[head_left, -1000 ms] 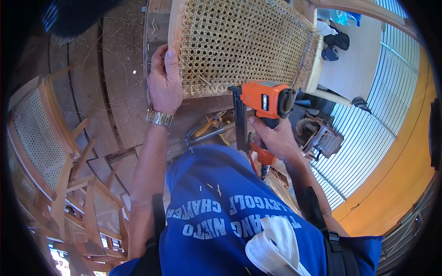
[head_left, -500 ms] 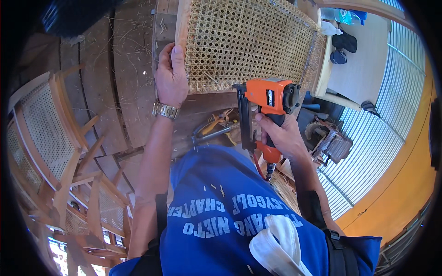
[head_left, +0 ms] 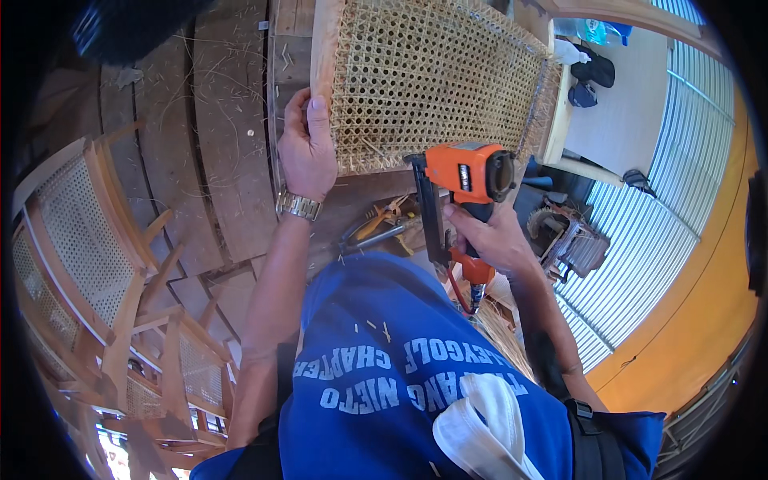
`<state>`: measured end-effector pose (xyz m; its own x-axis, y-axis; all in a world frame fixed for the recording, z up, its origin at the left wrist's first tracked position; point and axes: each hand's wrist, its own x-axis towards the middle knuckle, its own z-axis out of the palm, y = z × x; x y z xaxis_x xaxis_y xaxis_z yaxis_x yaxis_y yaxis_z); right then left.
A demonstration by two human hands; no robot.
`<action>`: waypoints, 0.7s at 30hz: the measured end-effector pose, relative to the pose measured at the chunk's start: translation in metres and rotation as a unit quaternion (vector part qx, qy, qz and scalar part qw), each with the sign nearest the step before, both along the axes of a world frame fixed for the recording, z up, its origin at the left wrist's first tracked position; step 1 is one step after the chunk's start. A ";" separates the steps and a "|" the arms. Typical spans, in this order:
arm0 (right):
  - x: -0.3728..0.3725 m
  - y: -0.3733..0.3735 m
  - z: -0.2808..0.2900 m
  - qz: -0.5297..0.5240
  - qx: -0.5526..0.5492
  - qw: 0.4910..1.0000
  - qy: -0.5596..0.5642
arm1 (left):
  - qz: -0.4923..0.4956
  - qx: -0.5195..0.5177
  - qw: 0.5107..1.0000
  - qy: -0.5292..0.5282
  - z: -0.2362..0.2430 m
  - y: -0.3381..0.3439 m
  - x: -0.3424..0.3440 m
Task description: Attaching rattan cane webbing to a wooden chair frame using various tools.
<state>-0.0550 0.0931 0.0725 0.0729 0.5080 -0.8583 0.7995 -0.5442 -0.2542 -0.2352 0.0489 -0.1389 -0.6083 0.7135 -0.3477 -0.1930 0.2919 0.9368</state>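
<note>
Orange and black, the nail gun [head_left: 460, 170] sits in the right hand [head_left: 498, 238] — wrapped snugly around its handle [head_left: 478, 211]. Its nose [head_left: 416, 161] is by the near edge of the woven cane panel [head_left: 432, 84]; I cannot tell if they touch. The left hand [head_left: 310, 156] — shiny watch [head_left: 300, 206] on its wrist — holds the panel's wooden side [head_left: 325, 56].

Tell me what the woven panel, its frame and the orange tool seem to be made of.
Woven panel: probably natural cane, matte and straw-coloured, with frayed strands at its edges.
Frame: wood, seemingly unvarnished, judging by its pale tan, dull surface.
Orange tool in the right hand: smooth, slightly shiny housing, perhaps plastic or painted metal; I can't tell which.
</note>
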 end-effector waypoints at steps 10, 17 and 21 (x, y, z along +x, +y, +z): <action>0.001 -0.003 -0.001 -0.044 -0.013 0.997 0.055 | -0.003 -0.017 1.000 -0.019 0.005 0.001 -0.001; -0.012 -0.008 -0.003 -0.028 0.007 0.999 0.014 | -0.004 -0.015 1.000 -0.015 0.002 0.000 0.000; -0.013 -0.011 -0.004 0.016 0.024 1.000 -0.009 | 0.005 -0.006 1.000 -0.009 -0.003 0.000 0.003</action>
<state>-0.0683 0.0826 0.0686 0.0714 0.5512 -0.8313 0.8205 -0.5063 -0.2652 -0.2326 0.0493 -0.1421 -0.6094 0.7029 -0.3667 -0.2122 0.3011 0.9297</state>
